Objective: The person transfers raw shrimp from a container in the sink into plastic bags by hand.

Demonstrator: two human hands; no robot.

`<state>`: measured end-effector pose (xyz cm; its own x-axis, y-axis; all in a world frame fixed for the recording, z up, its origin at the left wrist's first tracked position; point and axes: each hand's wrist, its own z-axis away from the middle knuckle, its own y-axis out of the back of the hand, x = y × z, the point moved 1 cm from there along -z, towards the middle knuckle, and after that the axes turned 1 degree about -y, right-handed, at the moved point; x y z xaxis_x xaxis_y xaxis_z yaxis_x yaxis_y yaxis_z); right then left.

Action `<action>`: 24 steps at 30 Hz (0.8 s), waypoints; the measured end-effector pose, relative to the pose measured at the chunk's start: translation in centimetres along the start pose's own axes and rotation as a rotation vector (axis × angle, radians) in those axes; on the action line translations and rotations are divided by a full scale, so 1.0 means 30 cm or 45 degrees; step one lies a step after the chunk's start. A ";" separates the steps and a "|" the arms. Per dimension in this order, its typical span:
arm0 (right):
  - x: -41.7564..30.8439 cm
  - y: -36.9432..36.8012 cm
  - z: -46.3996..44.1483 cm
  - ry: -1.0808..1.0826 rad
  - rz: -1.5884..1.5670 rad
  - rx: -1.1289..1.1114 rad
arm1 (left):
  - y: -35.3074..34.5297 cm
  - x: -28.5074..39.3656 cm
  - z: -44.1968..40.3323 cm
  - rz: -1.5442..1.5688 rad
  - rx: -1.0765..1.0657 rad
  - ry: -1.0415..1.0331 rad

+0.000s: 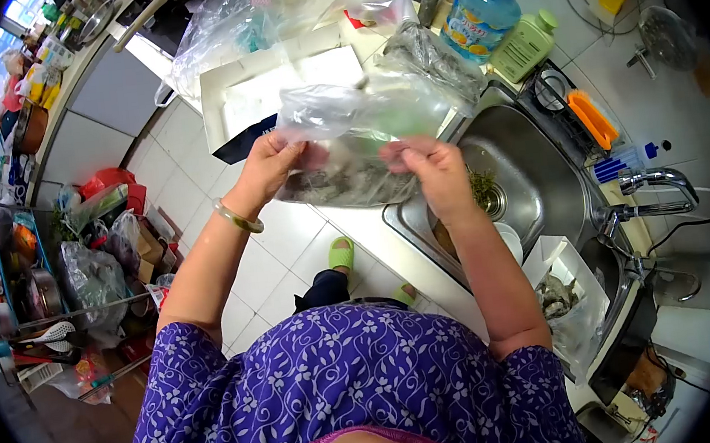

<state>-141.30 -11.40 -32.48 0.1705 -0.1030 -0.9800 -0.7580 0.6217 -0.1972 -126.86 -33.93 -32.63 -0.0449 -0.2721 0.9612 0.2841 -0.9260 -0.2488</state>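
Note:
A clear plastic bag (350, 175) with greyish contents in its lower part hangs between my two hands, over the counter's front edge. My left hand (271, 168) pinches the bag's left side, thumb on top. On the right side of the bag, my right hand (436, 173) grips the plastic between thumb and fingers. Behind the bag lies a white box (226, 84) with a dark blue front. Another clear bag with grey contents (433, 56) rests on the counter behind my right hand. What exactly the bags contain is too blurred to tell.
A steel sink (527, 145) with greens at its drain is on the right, beside a faucet (660, 192). Behind it stand a blue bottle (479, 17) and a green bottle (522, 47). A white container (577, 268) holds grey pieces. Crowded shelves (82, 316) stand at the left.

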 end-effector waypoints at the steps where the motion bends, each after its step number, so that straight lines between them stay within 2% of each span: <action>1: -0.007 0.024 -0.006 -0.019 -0.116 0.003 | -0.002 -0.007 -0.009 0.006 0.001 0.001; 3: 0.002 0.073 -0.017 -0.017 -0.221 0.000 | -0.007 -0.017 -0.042 -0.018 -0.003 -0.085; 4: 0.054 0.105 -0.024 -0.070 -0.033 0.152 | 0.007 -0.039 -0.056 -0.169 0.013 -0.097; 5: 0.049 0.116 -0.041 -0.122 0.156 0.301 | 0.008 -0.038 -0.066 -0.137 0.027 -0.053; 6: 0.042 0.132 -0.046 -0.092 0.114 0.170 | 0.019 -0.033 -0.070 -0.104 -0.016 -0.125; 7: 0.056 0.127 -0.032 -0.112 0.106 0.175 | 0.025 -0.031 -0.062 -0.070 -0.067 -0.179; 11: -0.022 0.088 -0.073 0.009 0.093 -0.025 | 0.015 -0.002 -0.048 0.064 0.037 -0.049; 13: 0.016 0.082 -0.100 -0.061 0.510 -0.162 | 0.018 0.002 -0.040 0.180 0.021 -0.025; 14: -0.017 0.034 -0.094 0.222 0.345 -0.200 | 0.010 0.015 -0.042 0.074 -0.005 -0.066; 15: 0.016 0.042 -0.100 0.218 0.342 -0.193 | -0.006 0.031 -0.049 -0.034 -0.041 -0.108; 17: 0.054 0.033 -0.132 0.285 0.437 -0.383 | -0.017 0.038 -0.057 0.000 -0.028 -0.115; 18: 0.032 0.038 -0.122 0.083 0.444 -0.263 | 0.011 0.025 -0.062 -0.116 -0.025 -0.121; 19: 0.009 0.028 -0.112 0.082 0.448 -0.281 | 0.029 0.015 -0.058 -0.227 -0.016 -0.125; 20: -0.009 0.026 -0.097 0.234 0.446 -0.208 | -0.002 0.058 -0.037 -0.072 0.140 -0.143; 21: -0.022 0.028 -0.075 0.380 0.438 -0.120 | -0.001 0.084 -0.029 0.172 0.079 -0.233; 22: -0.032 0.032 -0.051 0.416 0.175 -0.195 | -0.016 0.113 -0.016 0.207 0.047 -0.230; 23: -0.033 0.025 -0.036 0.415 0.176 -0.194 | -0.031 0.139 -0.005 0.239 0.016 -0.237; 24: -0.034 0.013 -0.026 0.264 -0.121 -0.186 | -0.023 0.124 0.001 0.146 0.027 -0.246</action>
<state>-142.25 -11.66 -31.57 0.1243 -0.3215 -0.9387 -0.8300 0.4847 -0.2760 -127.20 -34.28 -28.89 0.1723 -0.3183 0.9322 0.2972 -0.8854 -0.3573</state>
